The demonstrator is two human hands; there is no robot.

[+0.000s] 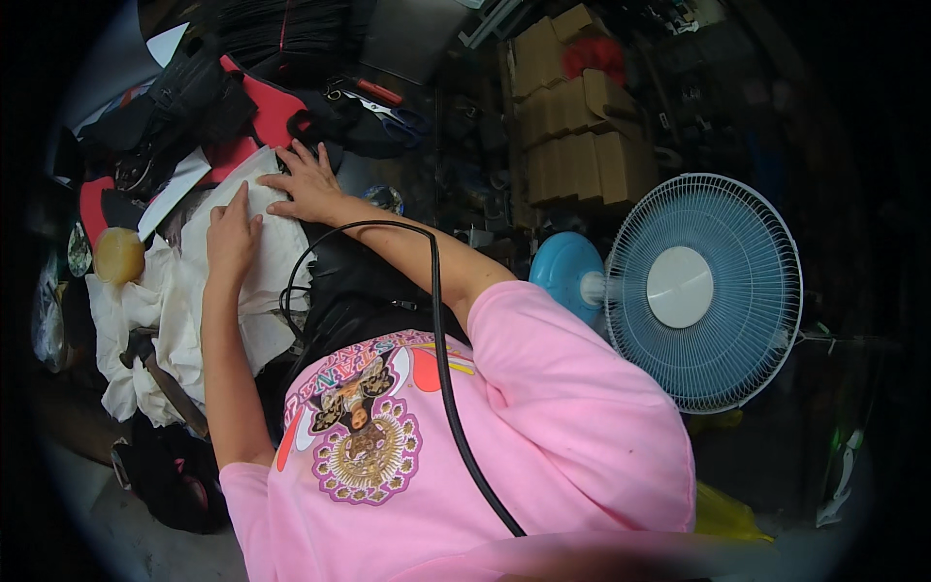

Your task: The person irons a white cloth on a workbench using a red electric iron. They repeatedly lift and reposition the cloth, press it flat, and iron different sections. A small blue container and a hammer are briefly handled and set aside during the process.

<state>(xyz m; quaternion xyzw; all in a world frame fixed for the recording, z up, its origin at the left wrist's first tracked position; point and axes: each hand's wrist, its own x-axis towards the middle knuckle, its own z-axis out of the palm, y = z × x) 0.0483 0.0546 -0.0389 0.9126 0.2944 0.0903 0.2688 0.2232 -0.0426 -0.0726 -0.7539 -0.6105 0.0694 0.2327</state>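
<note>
A crumpled white cloth (276, 242) lies over the work surface in front of me at the left. My left hand (233, 238) rests on it, index finger stretched forward and palm down. Just to its right and a little farther off, my right hand (308, 184) lies flat on the cloth's far edge with fingers spread. Neither hand grips anything. Beyond the fingertips are pieces of red and black material (262, 107). A yellowish round object (118, 256) sits on the cloth's left part.
Scissors (393, 118) and a red-handled tool (379, 91) lie beyond my right hand. A black cable (438, 320) loops across my front. Folded cardboard boxes (587, 145) stand at the far right, and a blue and white fan (703, 291) is beside my right shoulder.
</note>
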